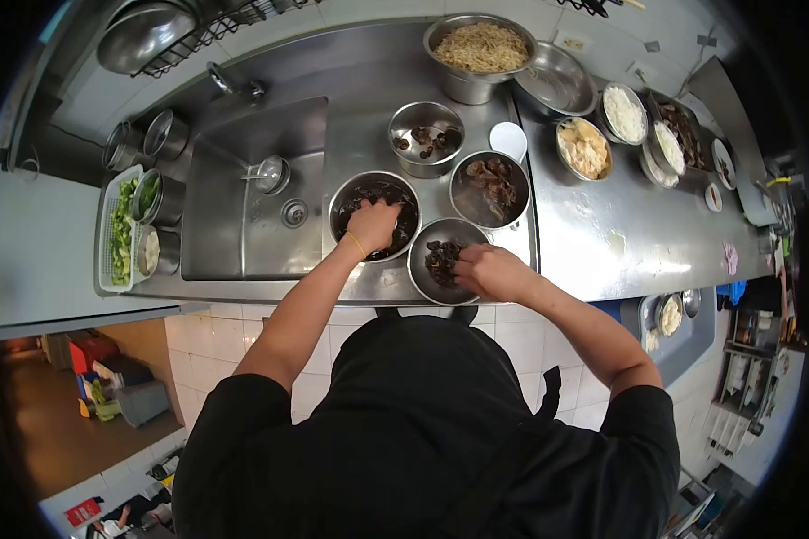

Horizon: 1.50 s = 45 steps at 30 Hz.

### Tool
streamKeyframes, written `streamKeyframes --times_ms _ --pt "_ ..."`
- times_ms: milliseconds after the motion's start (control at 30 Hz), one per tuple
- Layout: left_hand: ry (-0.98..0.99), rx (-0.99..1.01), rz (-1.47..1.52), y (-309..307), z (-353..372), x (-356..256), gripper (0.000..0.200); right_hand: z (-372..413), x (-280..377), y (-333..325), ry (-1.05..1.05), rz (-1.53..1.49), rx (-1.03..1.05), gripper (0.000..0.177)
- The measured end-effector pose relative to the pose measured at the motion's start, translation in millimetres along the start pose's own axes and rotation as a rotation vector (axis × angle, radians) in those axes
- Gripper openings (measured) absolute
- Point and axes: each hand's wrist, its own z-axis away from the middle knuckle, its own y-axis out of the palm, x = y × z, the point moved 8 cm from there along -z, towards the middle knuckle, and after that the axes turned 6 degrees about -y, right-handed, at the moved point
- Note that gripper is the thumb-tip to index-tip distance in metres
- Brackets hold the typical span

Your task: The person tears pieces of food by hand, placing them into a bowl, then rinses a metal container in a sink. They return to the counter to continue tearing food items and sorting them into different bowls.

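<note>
My left hand [374,225] reaches into a steel pot of dark liquid [342,196], fingers bent downward with their tips hidden. Over the right rim of a steel bowl [427,283], my right hand [488,272] has its fingers curled at a pile of dark, mushroom-like pieces [441,260]; what the fingertips hold is hidden. Just behind that bowl stands a steel pot [456,199] with brown pieces [492,184]. Another steel pot [404,158], with a few dark pieces at its bottom, is farther back.
A sink [252,238] holding a ladle lies left, beside a white basket of chopped greens [121,229]. At the back stands a large bowl of pale shreds [482,48]. Several food bowls and a tray of dark strips [680,130] are at the right.
</note>
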Motion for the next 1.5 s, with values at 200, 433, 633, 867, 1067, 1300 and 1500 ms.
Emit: streamKeyframes --times_ms 200,433,633,867,1067,1300,1500 --pt "0.086 -0.110 0.578 -41.7 -0.3 34.6 0.050 -41.9 -6.3 -30.0 0.056 -0.182 -0.363 0.014" --pt "0.084 0.083 1.219 -44.9 23.5 48.4 0.034 -74.5 -25.8 -42.5 0.353 -0.478 -0.591 0.022" --pt "0.189 0.084 1.397 -49.3 33.9 44.2 0.038 -110.9 -33.2 -26.8 0.311 -0.691 -0.599 0.033" --pt "0.323 0.029 1.497 -61.0 47.7 42.4 0.046 -111.0 -61.2 -4.0 0.457 -0.784 -0.717 0.017" --pt "0.294 -0.047 1.566 -48.6 39.8 59.1 0.038 -105.9 -47.2 -23.2 0.426 -0.472 -0.631 0.029" --pt "0.249 0.089 1.753 -36.4 38.1 57.3 0.032 -125.5 -19.1 -20.7 0.260 -0.607 -0.566 0.037" --pt "0.240 0.190 1.844 -33.8 40.3 54.0 0.030 -126.6 -28.4 -11.2 0.300 -0.705 -0.603 0.025"
